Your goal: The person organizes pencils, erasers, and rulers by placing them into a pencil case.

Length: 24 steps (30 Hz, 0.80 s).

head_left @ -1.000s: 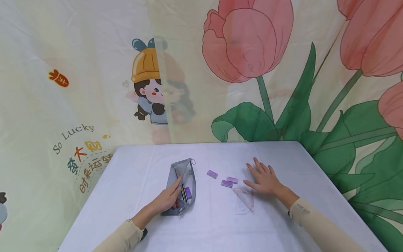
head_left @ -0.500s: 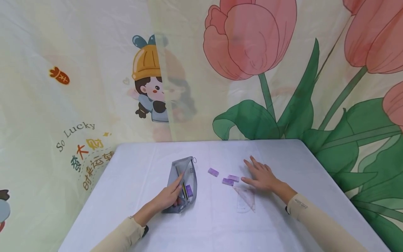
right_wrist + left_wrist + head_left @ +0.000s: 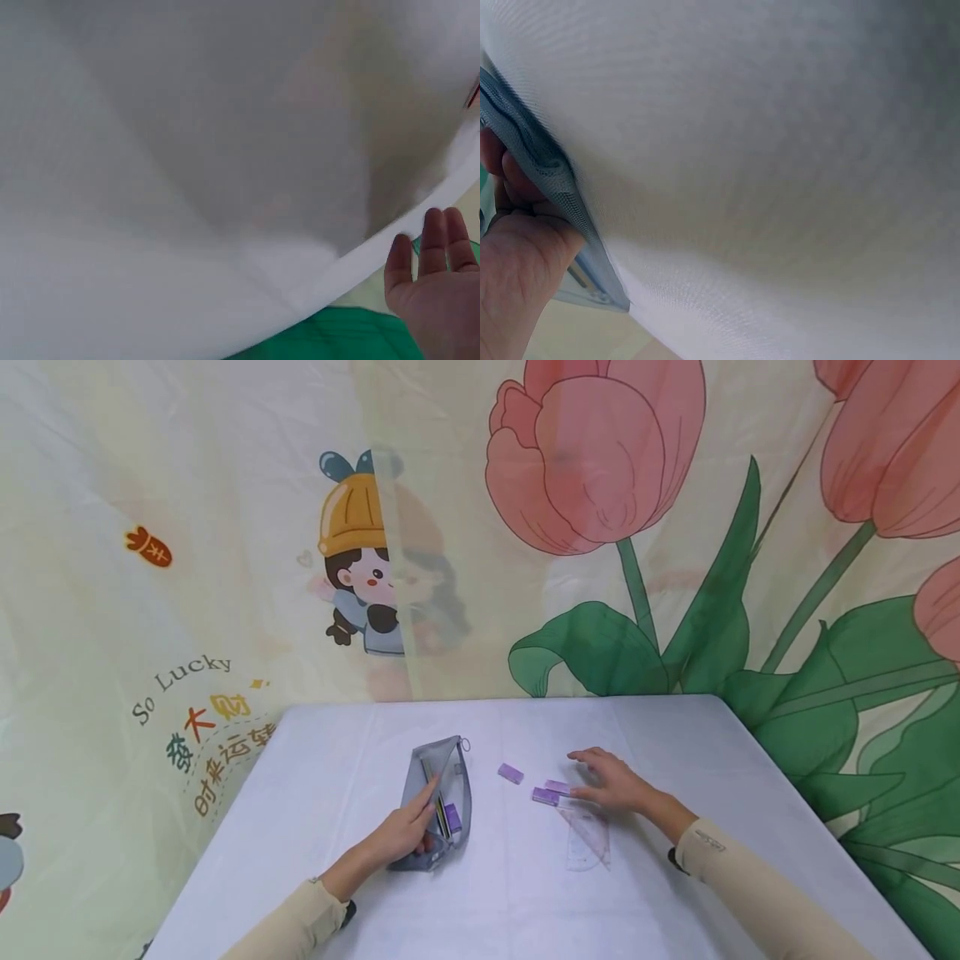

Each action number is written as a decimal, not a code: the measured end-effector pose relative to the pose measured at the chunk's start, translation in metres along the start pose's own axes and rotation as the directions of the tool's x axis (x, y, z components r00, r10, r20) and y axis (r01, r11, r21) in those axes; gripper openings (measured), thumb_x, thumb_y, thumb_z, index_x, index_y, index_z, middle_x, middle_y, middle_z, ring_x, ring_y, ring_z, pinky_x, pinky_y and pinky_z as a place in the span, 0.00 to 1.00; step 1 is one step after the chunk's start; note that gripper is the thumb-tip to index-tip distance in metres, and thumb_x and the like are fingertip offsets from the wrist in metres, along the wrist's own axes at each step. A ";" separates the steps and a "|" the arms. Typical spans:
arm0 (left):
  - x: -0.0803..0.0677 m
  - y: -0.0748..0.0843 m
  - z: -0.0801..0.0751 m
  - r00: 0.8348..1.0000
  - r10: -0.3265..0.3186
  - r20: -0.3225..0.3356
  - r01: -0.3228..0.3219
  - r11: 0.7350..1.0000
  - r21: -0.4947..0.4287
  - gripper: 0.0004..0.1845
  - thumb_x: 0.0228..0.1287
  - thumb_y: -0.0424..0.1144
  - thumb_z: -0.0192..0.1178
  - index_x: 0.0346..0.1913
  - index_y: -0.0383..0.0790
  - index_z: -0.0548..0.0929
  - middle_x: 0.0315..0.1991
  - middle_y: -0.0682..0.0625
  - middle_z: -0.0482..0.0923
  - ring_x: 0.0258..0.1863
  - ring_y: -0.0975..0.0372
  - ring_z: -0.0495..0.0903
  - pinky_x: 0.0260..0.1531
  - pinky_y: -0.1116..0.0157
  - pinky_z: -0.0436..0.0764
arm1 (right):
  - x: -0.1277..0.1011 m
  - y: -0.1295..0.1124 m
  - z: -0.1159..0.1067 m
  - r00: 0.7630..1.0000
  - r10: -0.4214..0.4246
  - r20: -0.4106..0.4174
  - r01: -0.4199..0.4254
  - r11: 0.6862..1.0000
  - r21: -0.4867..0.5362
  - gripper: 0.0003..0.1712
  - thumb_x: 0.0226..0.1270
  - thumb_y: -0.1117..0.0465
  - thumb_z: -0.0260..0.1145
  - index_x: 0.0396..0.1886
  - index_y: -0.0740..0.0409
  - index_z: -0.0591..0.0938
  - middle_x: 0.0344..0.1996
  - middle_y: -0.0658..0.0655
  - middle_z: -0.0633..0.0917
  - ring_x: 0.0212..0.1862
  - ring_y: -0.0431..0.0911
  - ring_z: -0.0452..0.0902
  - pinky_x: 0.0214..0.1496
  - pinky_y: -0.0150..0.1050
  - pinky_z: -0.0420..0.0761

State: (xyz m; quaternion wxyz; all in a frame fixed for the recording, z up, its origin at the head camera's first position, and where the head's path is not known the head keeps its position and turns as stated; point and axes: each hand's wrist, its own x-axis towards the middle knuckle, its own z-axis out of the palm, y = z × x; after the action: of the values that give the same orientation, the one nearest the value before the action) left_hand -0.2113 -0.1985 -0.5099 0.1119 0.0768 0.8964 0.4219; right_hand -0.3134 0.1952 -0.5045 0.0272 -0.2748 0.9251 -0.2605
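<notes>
Right hand point(image 3: 611, 783) shifted toward purple blocks point(image 3: 545, 797), released, loosely bent, left hand point(image 3: 402, 832) gripping grey pouch point(image 3: 417, 770)

On the desk point(image 3: 510, 902), a pouch point(image 3: 417, 781) lies toward the left edge, pencils point(image 3: 442, 820) and one block point(image 3: 453, 817) inside. To its right lies a single block point(image 3: 511, 773); further right, a pair of blocks point(image 3: 545, 796), with a set square point(image 3: 592, 835) farther from the far edge.

pouch point(image 3: 414, 781): grey, sheer, open, left, lying lengthwise near to far, purple block point(image 3: 453, 818) inside | three blocks point(image 3: 545, 797): purple, right of pouch, flat; two close together, third to their left
</notes>
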 end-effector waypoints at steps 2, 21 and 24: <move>0.001 0.000 0.000 1.000 0.000 0.001 0.000 1.000 0.000 0.29 0.81 0.44 0.39 0.80 0.56 0.48 0.20 0.49 0.78 0.21 0.60 0.77 0.33 0.61 0.75 | 0.003 -0.003 0.001 0.999 0.029 0.023 -0.031 0.995 0.093 0.36 0.61 0.51 0.74 0.66 0.58 0.74 0.58 0.60 0.79 0.56 0.54 0.75 0.60 0.55 0.75; 0.004 0.004 0.002 1.000 -0.013 -0.010 0.013 1.000 -0.002 0.29 0.81 0.45 0.39 0.80 0.55 0.48 0.20 0.49 0.78 0.22 0.60 0.77 0.31 0.62 0.75 | 0.024 -0.007 0.012 0.982 0.153 0.110 -0.175 0.958 0.227 0.17 0.56 0.62 0.77 0.46 0.57 0.86 0.34 0.51 0.81 0.38 0.44 0.71 0.40 0.34 0.73; 0.004 0.003 0.002 1.000 -0.010 -0.009 0.010 1.000 -0.002 0.29 0.81 0.45 0.39 0.80 0.55 0.48 0.20 0.49 0.78 0.22 0.60 0.77 0.31 0.62 0.75 | 0.023 -0.007 0.012 0.983 0.151 0.102 -0.170 0.961 0.217 0.13 0.57 0.62 0.76 0.42 0.56 0.87 0.33 0.51 0.81 0.37 0.44 0.71 0.39 0.35 0.73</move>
State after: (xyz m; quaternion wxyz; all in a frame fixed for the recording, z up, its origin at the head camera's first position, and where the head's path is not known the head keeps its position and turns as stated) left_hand -0.2145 -0.1941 -0.5096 0.1100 0.0704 0.8968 0.4228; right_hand -0.3274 0.1721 -0.5094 0.1181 -0.2045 0.9070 -0.3486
